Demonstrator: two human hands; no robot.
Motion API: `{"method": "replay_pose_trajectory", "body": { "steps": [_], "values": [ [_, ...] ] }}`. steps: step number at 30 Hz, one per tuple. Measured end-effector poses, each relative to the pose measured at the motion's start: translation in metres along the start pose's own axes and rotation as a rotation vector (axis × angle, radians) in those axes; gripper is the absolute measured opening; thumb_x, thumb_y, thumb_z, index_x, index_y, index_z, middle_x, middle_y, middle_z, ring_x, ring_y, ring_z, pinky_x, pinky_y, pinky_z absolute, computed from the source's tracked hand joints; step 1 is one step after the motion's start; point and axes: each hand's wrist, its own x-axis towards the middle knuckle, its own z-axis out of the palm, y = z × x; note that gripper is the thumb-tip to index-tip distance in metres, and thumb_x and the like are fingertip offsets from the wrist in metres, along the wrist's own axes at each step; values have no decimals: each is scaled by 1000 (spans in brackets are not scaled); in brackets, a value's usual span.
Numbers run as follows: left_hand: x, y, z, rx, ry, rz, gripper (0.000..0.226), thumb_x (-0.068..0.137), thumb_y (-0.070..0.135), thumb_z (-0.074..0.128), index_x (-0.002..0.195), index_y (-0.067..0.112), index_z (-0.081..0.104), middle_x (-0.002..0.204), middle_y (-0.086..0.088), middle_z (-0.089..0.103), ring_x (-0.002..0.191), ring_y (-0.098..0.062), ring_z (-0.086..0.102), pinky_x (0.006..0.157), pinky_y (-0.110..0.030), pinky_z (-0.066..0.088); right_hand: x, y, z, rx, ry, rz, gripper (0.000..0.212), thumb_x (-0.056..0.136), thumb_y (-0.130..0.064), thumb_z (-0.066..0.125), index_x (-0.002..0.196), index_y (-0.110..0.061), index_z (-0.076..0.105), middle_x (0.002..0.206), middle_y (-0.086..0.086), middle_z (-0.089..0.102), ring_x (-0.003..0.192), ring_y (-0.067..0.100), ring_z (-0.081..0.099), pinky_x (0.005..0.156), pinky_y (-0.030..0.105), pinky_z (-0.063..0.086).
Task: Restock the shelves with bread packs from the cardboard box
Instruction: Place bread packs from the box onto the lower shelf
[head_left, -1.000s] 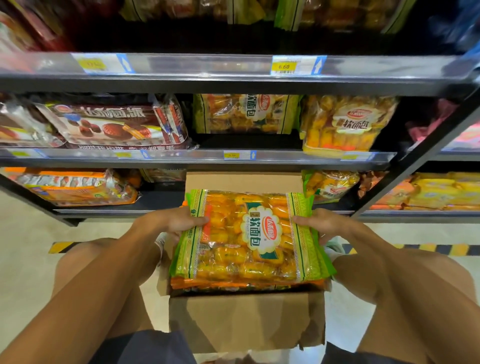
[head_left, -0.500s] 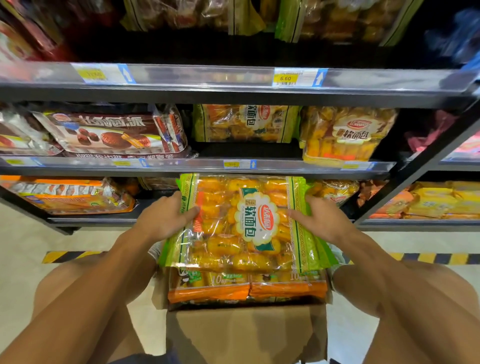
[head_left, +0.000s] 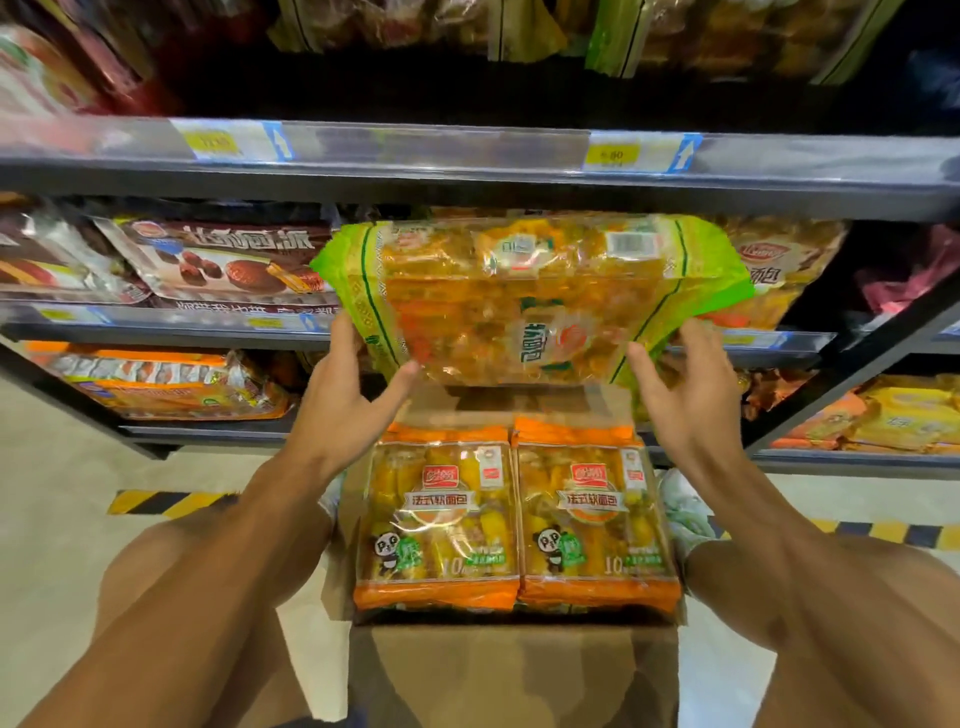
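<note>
A green-edged bread pack (head_left: 530, 296) of yellow rolls is raised in front of the middle shelf (head_left: 171, 325), tipped so its underside faces me. My left hand (head_left: 348, 384) holds its lower left corner and my right hand (head_left: 675, 389) its lower right corner. Below, the open cardboard box (head_left: 514, 670) sits between my knees. Two orange-edged bread packs (head_left: 441, 525) (head_left: 597, 525) lie side by side on top inside it.
Brown chocolate-pie packs (head_left: 223, 260) fill the middle shelf at left; a yellow bread pack (head_left: 779, 270) stands at right. Orange packs (head_left: 171, 384) lie on the bottom shelf. The upper shelf rail (head_left: 467, 156) carries price tags. Yellow-black tape (head_left: 166, 501) marks the floor.
Both hands have lifted the green-edged pack up out of the box to the middle shelf level and tilted it back. The two orange packs beneath it are now uncovered.
</note>
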Motion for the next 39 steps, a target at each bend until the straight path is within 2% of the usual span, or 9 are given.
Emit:
{"method": "replay_pose_trajectory", "body": {
  "steps": [5, 8, 12, 16, 21, 27, 31, 34, 39],
  "values": [
    [16, 3, 12, -312, 79, -71, 70, 89, 44, 62, 146, 32, 24, 134, 21, 54, 128, -4, 52, 113, -36, 39, 10, 6, 17, 152, 0, 72, 27, 94, -37, 66, 106, -19, 50, 112, 2, 47, 113, 25, 54, 99, 49, 50],
    [30, 5, 22, -481, 123, -79, 79, 90, 36, 62, 154, 20, 17, 147, 4, 48, 136, -10, 46, 119, -38, 32, 17, 5, 26, 247, 1, 79, 38, 90, -50, 66, 121, -37, 51, 136, 4, 51, 135, 25, 47, 110, 50, 43],
    [54, 8, 31, -585, 143, -98, 74, 93, 20, 56, 155, 15, 15, 142, 6, 48, 130, -2, 49, 106, -15, 38, 27, 1, 33, 393, 16, 61, 54, 91, -23, 71, 127, -52, 42, 143, -1, 44, 136, 14, 45, 116, 42, 39],
    [79, 1, 43, -608, 38, -165, 81, 95, 23, 60, 158, 22, 8, 140, 20, 48, 129, 4, 48, 110, -19, 35, 45, 11, 39, 398, -41, 208, 55, 91, -26, 72, 129, -51, 42, 152, -6, 38, 137, 11, 44, 116, 36, 38],
    [96, 1, 56, -562, 23, -206, 60, 99, 31, 59, 149, 31, 25, 140, 18, 49, 127, 5, 48, 111, -26, 37, 62, 24, 46, 168, -195, 379, 65, 87, -45, 72, 139, -23, 39, 154, -1, 37, 143, 22, 36, 114, 42, 37],
    [112, 7, 60, -124, 209, -279, 22, 104, 43, 43, 103, 21, 49, 120, -2, 35, 125, -23, 38, 113, -40, 30, 72, 11, 42, 505, -137, 424, 102, 92, -15, 72, 160, -27, -4, 166, 4, 19, 143, 9, 27, 116, 30, 29],
    [114, 7, 65, -388, 254, -251, 61, 102, 45, 43, 154, 16, 27, 132, -9, 47, 122, -20, 54, 105, -34, 46, 63, -1, 43, 508, 87, 303, 92, 94, -7, 66, 161, -19, 4, 166, 3, 17, 148, 17, 30, 117, 39, 38],
    [104, 14, 72, -452, 165, -213, 73, 105, 39, 44, 159, 20, 0, 159, -6, 25, 141, -10, 36, 104, -12, 37, 53, 2, 44, 338, 133, 87, 80, 96, -12, 65, 159, -16, 16, 165, -1, 18, 150, 16, 27, 115, 43, 40],
    [96, 5, 78, -56, -13, 32, 49, 105, 41, 41, 151, 28, 29, 165, -1, -10, 153, -15, 4, 120, -28, 16, 65, 11, 40, -50, -23, -45, 67, 98, -21, 62, 157, -21, 29, 167, 10, -2, 156, 20, 1, 121, 16, 10]
  ]
}}
